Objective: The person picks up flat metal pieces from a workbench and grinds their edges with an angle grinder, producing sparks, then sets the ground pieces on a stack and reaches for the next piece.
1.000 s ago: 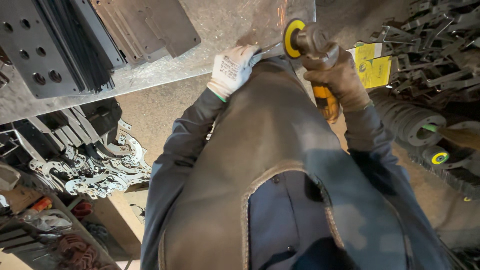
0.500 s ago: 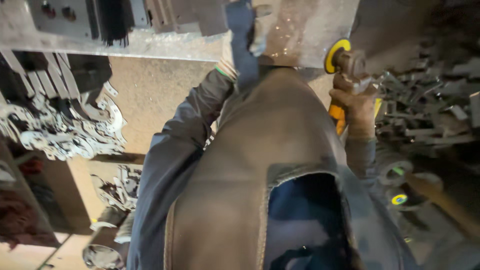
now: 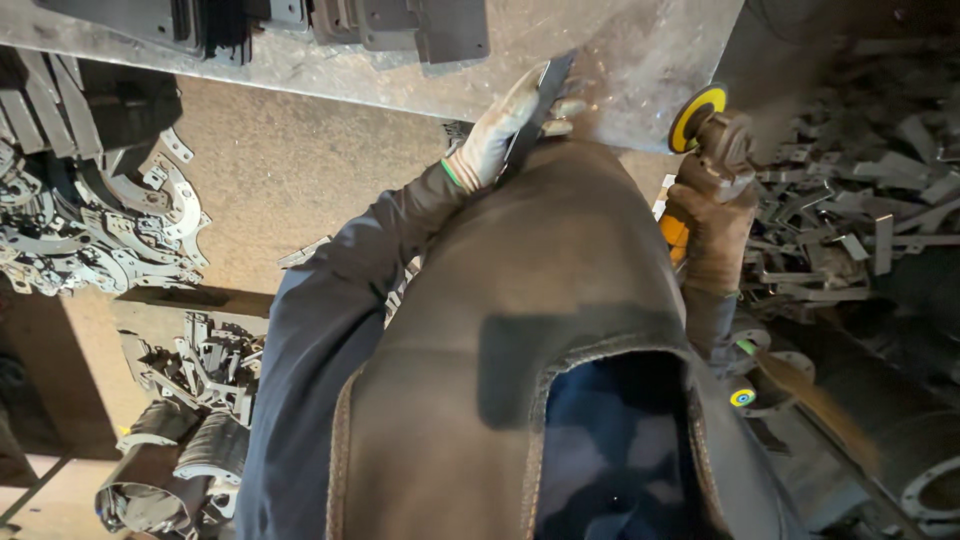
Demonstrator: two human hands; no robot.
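My left hand [image 3: 497, 132], in a white work glove, is shut on a dark flat metal piece [image 3: 541, 100] held on edge against the steel worktable [image 3: 640, 60]. My right hand [image 3: 712, 225], in a brown leather glove, grips an angle grinder [image 3: 722, 150] with a yellow-backed disc [image 3: 697, 116]. The disc sits off the table's right edge, apart from the metal piece. A brown leather apron [image 3: 540, 300] covers my chest and hides the lower part of the view.
Stacks of dark flat plates [image 3: 400, 25] lie at the far side of the table. Curved metal brackets [image 3: 110, 225] are piled on the floor at the left, more parts [image 3: 200, 365] below them. A heap of scrap pieces [image 3: 850, 200] lies at the right.
My left hand has lifted the dark metal piece and tilted it up on edge. The grinder has drifted right, off the table's edge. The view has swung over the bench.
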